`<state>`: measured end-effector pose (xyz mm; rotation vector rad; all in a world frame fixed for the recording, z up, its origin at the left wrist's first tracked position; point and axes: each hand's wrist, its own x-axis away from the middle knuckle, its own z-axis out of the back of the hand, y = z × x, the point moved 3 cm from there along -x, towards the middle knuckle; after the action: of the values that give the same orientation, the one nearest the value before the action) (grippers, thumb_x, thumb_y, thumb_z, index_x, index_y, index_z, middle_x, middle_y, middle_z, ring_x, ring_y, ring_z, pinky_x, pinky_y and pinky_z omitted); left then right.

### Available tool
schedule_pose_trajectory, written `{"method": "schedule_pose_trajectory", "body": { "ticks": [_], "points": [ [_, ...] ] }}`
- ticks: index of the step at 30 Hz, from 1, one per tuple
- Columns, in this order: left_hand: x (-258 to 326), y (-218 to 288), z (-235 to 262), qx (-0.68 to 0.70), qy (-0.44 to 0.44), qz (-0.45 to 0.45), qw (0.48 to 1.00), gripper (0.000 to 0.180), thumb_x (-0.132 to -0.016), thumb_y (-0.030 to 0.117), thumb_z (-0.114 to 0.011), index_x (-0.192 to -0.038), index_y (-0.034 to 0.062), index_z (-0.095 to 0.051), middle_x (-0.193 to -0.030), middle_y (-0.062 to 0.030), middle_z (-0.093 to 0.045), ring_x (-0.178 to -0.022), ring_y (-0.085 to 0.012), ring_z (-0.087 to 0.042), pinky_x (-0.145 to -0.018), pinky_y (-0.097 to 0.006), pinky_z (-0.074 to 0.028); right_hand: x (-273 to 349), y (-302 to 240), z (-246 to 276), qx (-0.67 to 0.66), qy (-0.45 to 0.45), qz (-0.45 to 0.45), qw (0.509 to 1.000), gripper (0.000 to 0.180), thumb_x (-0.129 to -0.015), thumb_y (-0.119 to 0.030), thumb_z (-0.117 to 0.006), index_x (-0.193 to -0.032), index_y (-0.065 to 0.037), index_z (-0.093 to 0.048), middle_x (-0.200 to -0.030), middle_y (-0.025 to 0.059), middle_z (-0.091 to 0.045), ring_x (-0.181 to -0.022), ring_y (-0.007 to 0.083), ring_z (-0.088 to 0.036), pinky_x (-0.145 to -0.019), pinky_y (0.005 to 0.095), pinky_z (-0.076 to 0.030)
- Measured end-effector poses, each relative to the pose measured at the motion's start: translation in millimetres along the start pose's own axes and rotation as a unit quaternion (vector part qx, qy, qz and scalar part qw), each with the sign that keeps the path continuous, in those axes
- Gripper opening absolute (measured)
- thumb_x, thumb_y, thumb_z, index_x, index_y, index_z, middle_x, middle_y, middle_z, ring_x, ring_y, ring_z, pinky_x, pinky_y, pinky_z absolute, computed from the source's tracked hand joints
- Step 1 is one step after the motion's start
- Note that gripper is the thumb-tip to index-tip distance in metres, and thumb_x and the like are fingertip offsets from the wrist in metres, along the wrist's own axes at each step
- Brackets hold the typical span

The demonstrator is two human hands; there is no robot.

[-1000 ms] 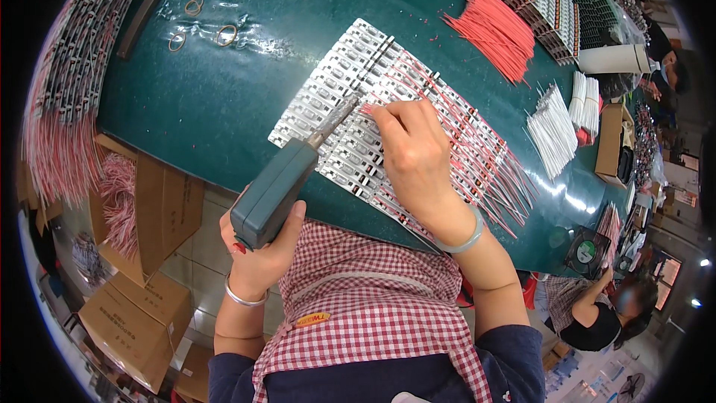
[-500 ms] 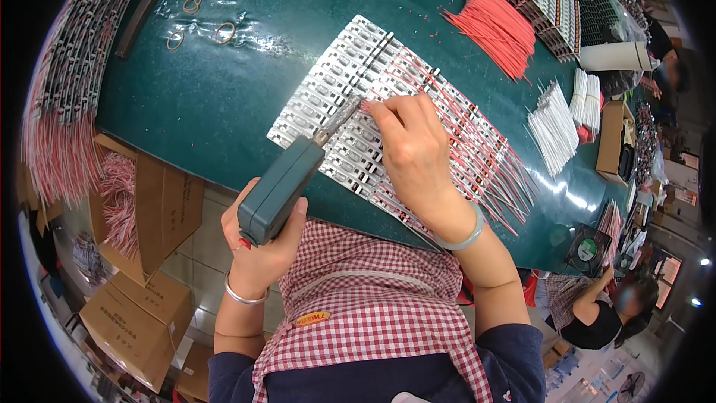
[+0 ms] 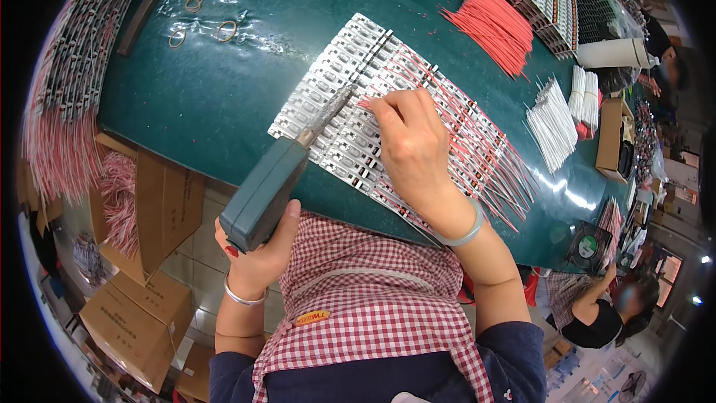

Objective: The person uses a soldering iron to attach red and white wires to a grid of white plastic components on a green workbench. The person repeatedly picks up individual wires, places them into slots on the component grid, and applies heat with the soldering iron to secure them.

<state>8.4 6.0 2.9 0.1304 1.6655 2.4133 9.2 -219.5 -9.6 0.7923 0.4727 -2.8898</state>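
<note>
A dark green soldering gun (image 3: 265,192) with a long metal shaft is gripped in my left hand (image 3: 261,254). Its shaft slants up over a panel of white modules (image 3: 321,82) laid in rows, and the tip is just left of my right fingertips. My right hand (image 3: 414,145) rests over the panel, thumb and fingers pinched together at the end of a thin red wire (image 3: 365,104). More red and white wires (image 3: 488,168) fan out from the modules to the right of this hand. My fingers partly hide the panel's middle.
On the green table (image 3: 224,104) lie a red wire bundle (image 3: 496,26), white wire bundles (image 3: 552,127) and several rubber bands (image 3: 226,30). Stacked panels (image 3: 541,0) stand at the far right. Wired modules (image 3: 74,67) hang at the left edge, above cardboard boxes (image 3: 138,321). Another person (image 3: 604,306) sits at right.
The soldering gun has drawn back down and left with my left hand, its tip now a little apart from my right fingertips. My right hand has barely moved and stays pinched.
</note>
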Motion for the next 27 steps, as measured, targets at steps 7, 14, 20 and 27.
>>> {"method": "schedule_pose_trajectory", "body": {
  "ticks": [7,14,20,27],
  "points": [
    [3.1,-2.7,1.0,-0.005,0.000,-0.001,1.000,0.015,-0.076,0.003,-0.076,-0.088,-0.0021,-0.070,-0.075,-0.0077,-0.070,-0.059,-0.0143,-0.065,-0.056,-0.026,-0.050,6.6,-6.4,2.7,-0.017,-0.003,-0.006,1.000,0.021,-0.072,0.001,-0.065,-0.094,0.004,-0.067,-0.085,0.0098,-0.055,-0.079,0.0244,-0.055,-0.060,0.0331,-0.047],
    [2.7,-5.0,1.5,0.013,-0.009,-0.023,1.000,0.019,-0.075,-0.001,-0.075,-0.092,-0.0038,-0.068,-0.083,-0.0091,-0.070,-0.068,-0.0138,-0.066,-0.062,-0.026,-0.051,6.1,-7.7,1.6,-0.017,-0.016,-0.008,1.000,0.022,-0.073,0.001,-0.066,-0.094,0.004,-0.067,-0.084,0.0094,-0.055,-0.078,0.0243,-0.054,-0.061,0.0335,-0.046],
    [-1.1,-2.6,-0.2,0.014,-0.032,-0.040,0.999,0.018,-0.076,-0.003,-0.074,-0.092,-0.0055,-0.066,-0.085,-0.0096,-0.068,-0.070,-0.0141,-0.064,-0.062,-0.025,-0.050,5.2,-8.2,1.2,-0.015,-0.019,-0.010,1.000,0.021,-0.073,0.001,-0.065,-0.094,0.004,-0.067,-0.083,0.0097,-0.054,-0.078,0.0246,-0.053,-0.062,0.0341,-0.046],
    [-2.3,2.2,1.1,-0.003,-0.032,-0.038,0.999,0.016,-0.076,-0.002,-0.074,-0.089,-0.0044,-0.066,-0.081,-0.0083,-0.066,-0.066,-0.0143,-0.062,-0.059,-0.025,-0.049,4.5,-9.1,0.6,-0.011,-0.019,-0.011,1.000,0.019,-0.074,0.001,-0.065,-0.093,0.005,-0.067,-0.083,0.0102,-0.054,-0.078,0.0251,-0.053,-0.063,0.0340,-0.046]
  ]
}}
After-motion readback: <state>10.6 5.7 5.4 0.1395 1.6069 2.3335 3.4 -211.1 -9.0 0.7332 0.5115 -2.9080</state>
